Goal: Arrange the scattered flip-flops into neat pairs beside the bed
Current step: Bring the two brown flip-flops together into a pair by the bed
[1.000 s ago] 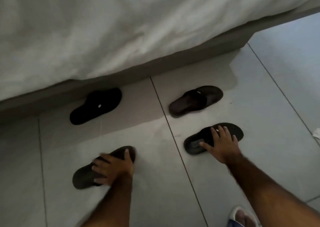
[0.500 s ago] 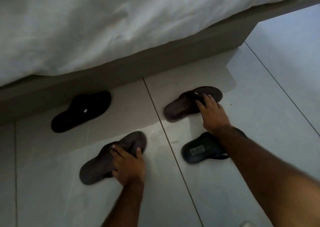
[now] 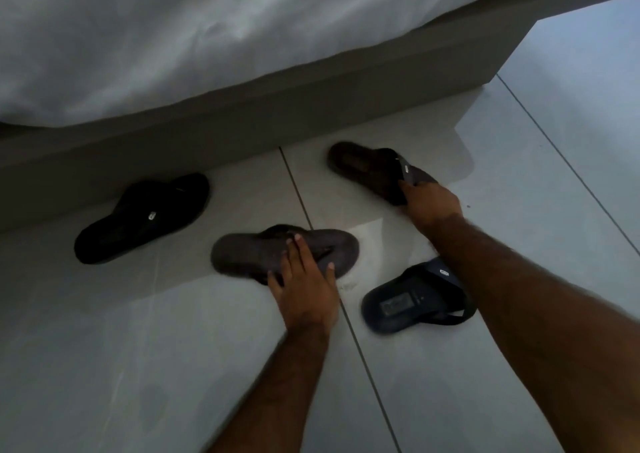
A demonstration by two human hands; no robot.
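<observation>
— Which step are you on?

— Pairing the two brown ones, I'd say. Nearest, the navy flip-flop (image 3: 412, 302) lies untouched under my right forearm. My left hand (image 3: 306, 290) rests flat, fingers spread, on a brown flip-flop (image 3: 256, 250) lying crosswise, toe to the right. Farther, my right hand (image 3: 431, 201) has its fingers closed on the toe end of the other brown flip-flop (image 3: 367, 168), which slants heel up-left.

— And next?

— Turn both parallel, side by side. The black flip-flop (image 3: 142, 217) waits by the bed (image 3: 311, 99).

Open tile (image 3: 138, 366) below my left hand (image 3: 306, 293), bed base (image 3: 242, 123) walling the far side, black flip-flop (image 3: 142, 217) at left, navy flip-flop (image 3: 412, 300) under my right forearm.
</observation>
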